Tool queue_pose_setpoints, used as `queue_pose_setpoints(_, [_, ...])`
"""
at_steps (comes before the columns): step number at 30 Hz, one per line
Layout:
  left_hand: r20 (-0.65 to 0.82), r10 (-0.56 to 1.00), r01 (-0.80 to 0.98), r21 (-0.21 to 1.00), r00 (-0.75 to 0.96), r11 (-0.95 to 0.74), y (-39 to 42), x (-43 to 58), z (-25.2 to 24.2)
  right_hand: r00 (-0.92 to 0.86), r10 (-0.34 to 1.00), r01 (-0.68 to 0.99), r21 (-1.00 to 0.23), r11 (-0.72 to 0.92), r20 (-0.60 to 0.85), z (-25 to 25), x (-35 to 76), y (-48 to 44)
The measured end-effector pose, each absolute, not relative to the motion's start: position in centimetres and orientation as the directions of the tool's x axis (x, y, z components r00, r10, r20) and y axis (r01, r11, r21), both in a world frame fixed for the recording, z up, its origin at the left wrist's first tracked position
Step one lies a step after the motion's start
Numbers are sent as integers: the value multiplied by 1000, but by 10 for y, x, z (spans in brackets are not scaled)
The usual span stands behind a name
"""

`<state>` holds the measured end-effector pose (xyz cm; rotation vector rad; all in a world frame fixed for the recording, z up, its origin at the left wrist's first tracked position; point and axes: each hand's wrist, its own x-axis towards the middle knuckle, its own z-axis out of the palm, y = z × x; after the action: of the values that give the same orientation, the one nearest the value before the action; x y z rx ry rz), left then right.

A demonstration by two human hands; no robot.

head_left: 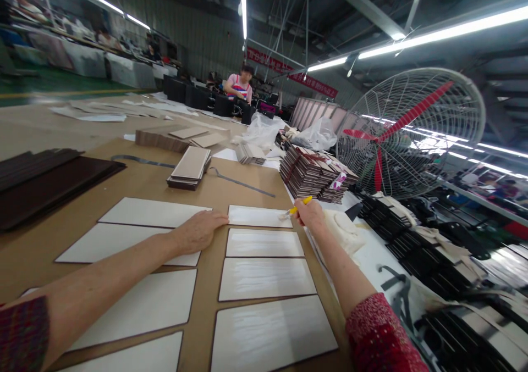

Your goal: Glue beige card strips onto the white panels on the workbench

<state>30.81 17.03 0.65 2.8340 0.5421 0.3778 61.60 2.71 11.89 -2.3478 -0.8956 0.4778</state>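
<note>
My right hand (310, 214) is closed round the yellow handle of a paintbrush (293, 210). Its bristles touch the right end of the farthest white panel (258, 216) in the right column. My left hand (203, 228) lies flat with fingers stretched out, fingertips at that panel's left edge, palm over the left column. Nearer me in the right column are several dark-edged white panels (266, 243), with wet-looking streaks on some. More white panels (150, 212) lie in the left column, partly hidden under my left forearm.
Dark brown boards (53, 179) are piled at the left. A small stack of panels (190, 165) stands ahead between grey strips (243, 184). Bundled boards (309, 171), a large fan (408, 133) and black stacks (421, 240) flank the right. A person (240, 86) works at the back.
</note>
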Motion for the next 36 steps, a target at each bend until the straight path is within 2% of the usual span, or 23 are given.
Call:
queue_pose_setpoints(8, [227,354,283,294,907,-913,174,309,9,713,699,511,-648,-564,-46,115,602,27])
queue_pose_setpoints(13, [247,350,277,288,903,-917,162,311,22,620,785,491,-771,-405,-17,118,564,44])
queue_pose_setpoints(18, [292,377,315,240,879,-918,167,275,43,522,851,320,-937,-136,55,133,527,67])
queue_pose_setpoints(22, [310,505,458,217,805,-862,196,193,53,393,919,158,-987,-19,46,142,483,86])
queue_pose_setpoints(28, [266,665,629,218,698,-747,230,91,38,216,976,60,-998,4,17,131,401,128])
queue_pose_setpoints(36, [313,707,662,252,634,-706,223,81,8,165,986,101,-994,-49,-32,96,337,188])
